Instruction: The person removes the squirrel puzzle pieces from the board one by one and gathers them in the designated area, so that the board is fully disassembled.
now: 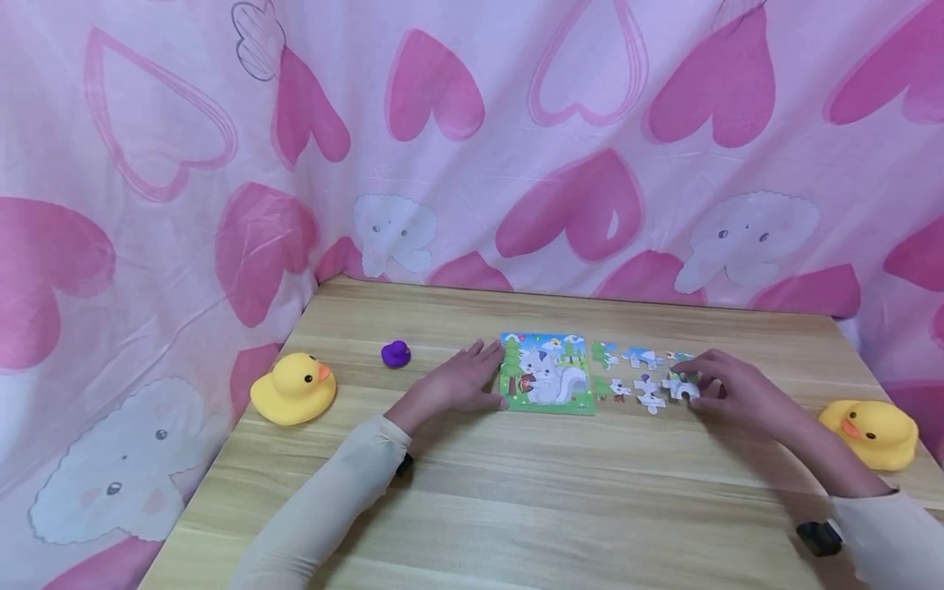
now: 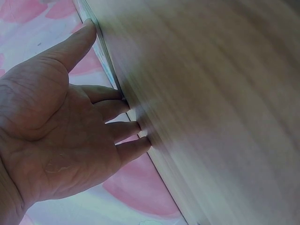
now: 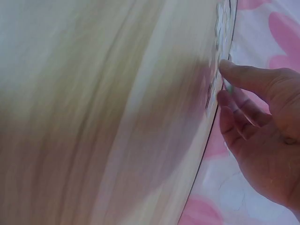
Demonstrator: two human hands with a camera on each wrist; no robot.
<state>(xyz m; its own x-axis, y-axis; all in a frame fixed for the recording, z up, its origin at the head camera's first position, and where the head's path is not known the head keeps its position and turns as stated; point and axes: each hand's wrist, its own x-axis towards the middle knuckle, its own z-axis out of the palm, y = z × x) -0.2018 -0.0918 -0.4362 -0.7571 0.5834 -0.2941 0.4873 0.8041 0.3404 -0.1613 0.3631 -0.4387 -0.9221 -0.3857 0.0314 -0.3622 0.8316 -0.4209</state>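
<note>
A square picture board (image 1: pixel 547 375) showing a grey squirrel lies on the table. My left hand (image 1: pixel 460 378) (image 2: pixel 65 126) rests at its left edge, fingers extended and thumb near the lower left corner. Right of the board, several loose puzzle pieces (image 1: pixel 651 397) lie in two rough rows. At their right end my right hand (image 1: pixel 745 395) (image 3: pixel 267 117) pinches a puzzle piece (image 1: pixel 684 387) between thumb and fingers. In the right wrist view only a pale sliver (image 3: pixel 228 86) shows between the fingertips; the fingers hide the rest.
A small purple duck (image 1: pixel 396 354) sits left of my left hand. One large yellow duck (image 1: pixel 293 389) stands at the table's left side, another (image 1: pixel 872 434) beside my right forearm. Behind the wooden table (image 1: pixel 546 508) hangs a pink heart-patterned curtain (image 1: pixel 457 180).
</note>
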